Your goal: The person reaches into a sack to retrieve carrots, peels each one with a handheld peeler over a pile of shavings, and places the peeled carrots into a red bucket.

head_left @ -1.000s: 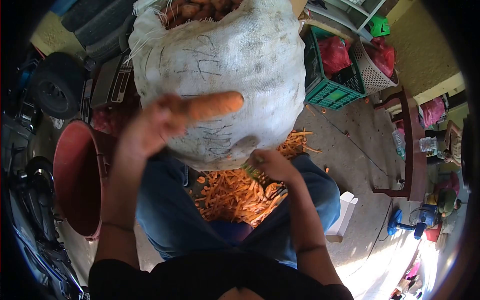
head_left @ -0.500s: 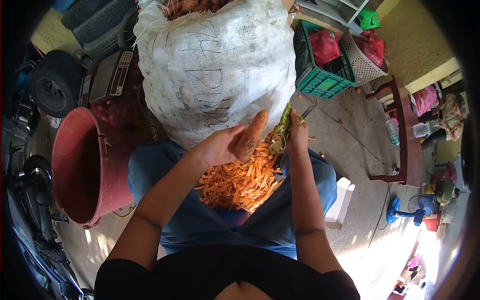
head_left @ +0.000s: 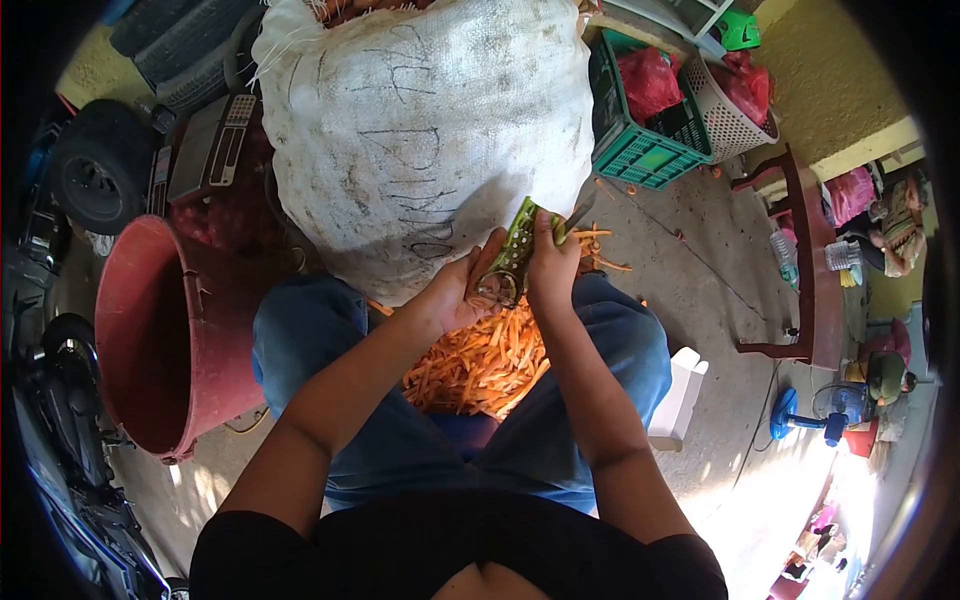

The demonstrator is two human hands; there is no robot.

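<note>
In my left hand (head_left: 453,300) is a carrot (head_left: 487,258), its fingers wrapped round it near the base of the white sack. My right hand (head_left: 553,268) grips a green, light-dotted peeler (head_left: 518,240), which lies against the carrot and partly covers it. A narrow dark blade-like end (head_left: 579,213) sticks out beyond the right hand. Below both hands, orange carrot strips (head_left: 478,365) are heaped between my knees; what holds them is mostly hidden. Some strips hang by the right knee.
A large white woven sack (head_left: 430,130) with carrots at its mouth stands ahead. On the left are a red barrel (head_left: 205,340) and a wheel (head_left: 98,172). A green crate (head_left: 645,150), a perforated basket (head_left: 728,125) and a dark red wooden piece (head_left: 820,270) stand to the right.
My right hand has moved left with the peeler, bringing it onto the carrot. Before, the carrot and the peeler were apart. The carrot now leans lower behind the peeler.
</note>
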